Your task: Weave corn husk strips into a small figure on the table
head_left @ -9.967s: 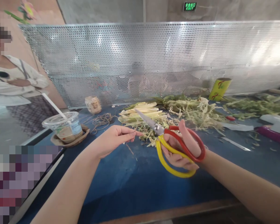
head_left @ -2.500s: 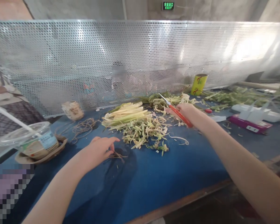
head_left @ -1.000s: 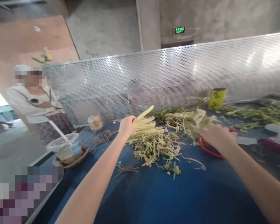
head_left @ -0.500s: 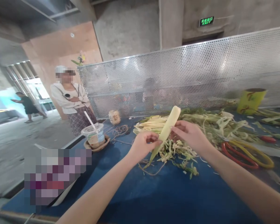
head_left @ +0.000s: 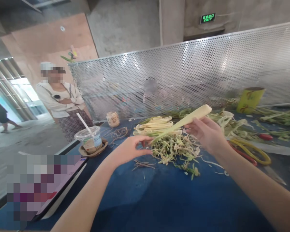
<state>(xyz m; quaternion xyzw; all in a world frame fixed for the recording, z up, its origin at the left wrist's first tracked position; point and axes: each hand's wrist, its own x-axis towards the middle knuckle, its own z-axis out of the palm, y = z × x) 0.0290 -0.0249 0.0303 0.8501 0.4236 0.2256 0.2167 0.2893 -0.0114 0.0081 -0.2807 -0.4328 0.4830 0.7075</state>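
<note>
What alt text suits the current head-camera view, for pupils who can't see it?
A person's right hand holds a long pale leaf slantwise over a heap of trimmings on a blue table, the left hand at the leaf's narrow lower end. Similar leaves lie stacked behind; scissors lie to the right, partly hidden.

Some sort of craft workshop you're in: bare concrete wall and lit exit sign high beyond your fingers, perforated metal screen lower; beneath them, blue surface strewn with plant trimmings, scissors to their right, twine left.
</note>
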